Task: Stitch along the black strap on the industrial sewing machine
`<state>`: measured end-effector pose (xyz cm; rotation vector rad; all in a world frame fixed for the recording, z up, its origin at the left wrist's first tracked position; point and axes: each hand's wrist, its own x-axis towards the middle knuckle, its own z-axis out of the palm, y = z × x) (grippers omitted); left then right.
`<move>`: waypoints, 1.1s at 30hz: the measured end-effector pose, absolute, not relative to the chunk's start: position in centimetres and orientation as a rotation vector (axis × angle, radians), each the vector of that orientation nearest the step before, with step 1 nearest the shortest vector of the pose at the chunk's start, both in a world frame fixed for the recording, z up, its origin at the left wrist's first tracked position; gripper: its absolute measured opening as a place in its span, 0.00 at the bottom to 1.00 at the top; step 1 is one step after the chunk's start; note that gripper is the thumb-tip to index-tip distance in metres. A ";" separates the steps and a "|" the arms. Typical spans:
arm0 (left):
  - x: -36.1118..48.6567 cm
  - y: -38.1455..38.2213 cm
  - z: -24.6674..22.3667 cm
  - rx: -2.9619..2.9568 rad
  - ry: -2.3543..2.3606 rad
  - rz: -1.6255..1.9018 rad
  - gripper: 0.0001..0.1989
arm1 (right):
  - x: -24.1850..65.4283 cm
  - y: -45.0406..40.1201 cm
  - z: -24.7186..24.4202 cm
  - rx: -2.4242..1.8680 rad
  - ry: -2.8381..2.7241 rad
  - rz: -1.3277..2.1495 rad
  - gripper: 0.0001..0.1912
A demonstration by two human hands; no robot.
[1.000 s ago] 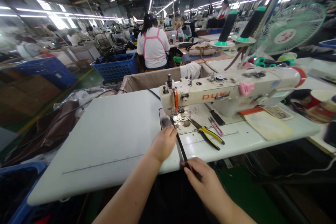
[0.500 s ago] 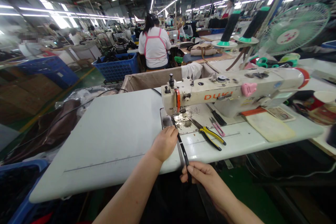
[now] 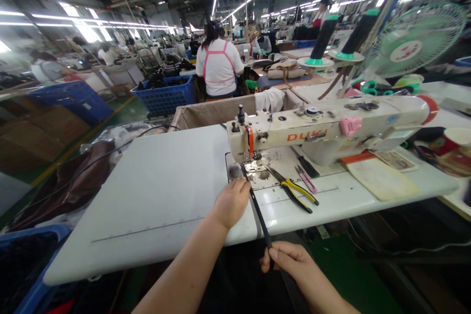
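A narrow black strap (image 3: 259,213) runs from under the head of the sewing machine (image 3: 279,130) down over the table's front edge. My left hand (image 3: 234,200) is closed on the strap close to the machine's needle area, its fingertips pressed on it. Below the table edge, my right hand (image 3: 287,257) pinches the strap between thumb and fingers. The strap looks straight between the two hands. To the right of my left hand lie pliers (image 3: 292,191) with yellow and black handles, pink thread snips (image 3: 306,180) and a black-handled tool (image 3: 306,163).
A white sewing table (image 3: 165,181) extends to the left. Thread cones (image 3: 324,37) and a green fan (image 3: 412,49) stand at the back right. A yellowish cloth (image 3: 380,179) lies on the right. A co-worker (image 3: 219,61) sits ahead beside a blue crate (image 3: 167,93).
My right hand has moved slightly down and right along with the strap. The strap's slotted part no longer shows midway between my hands. My left hand stays near the needle.
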<state>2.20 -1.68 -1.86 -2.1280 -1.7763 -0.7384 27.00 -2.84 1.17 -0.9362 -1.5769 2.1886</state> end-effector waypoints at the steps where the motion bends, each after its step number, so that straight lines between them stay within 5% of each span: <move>1: 2.2 -1.7 -1.9 -2.129 -1.779 -0.746 0.10 | 27.0 -2.8 1.3 -0.939 -1.583 2.179 0.26; 13: 2.4 -1.2 -2.1 -2.101 -1.938 -0.744 0.17 | 27.1 -2.6 0.9 -0.860 -1.698 2.187 0.29; 33: 2.2 -1.7 -1.9 -2.128 -1.777 -0.683 0.12 | 27.5 -2.7 1.5 -0.759 -1.856 2.024 0.26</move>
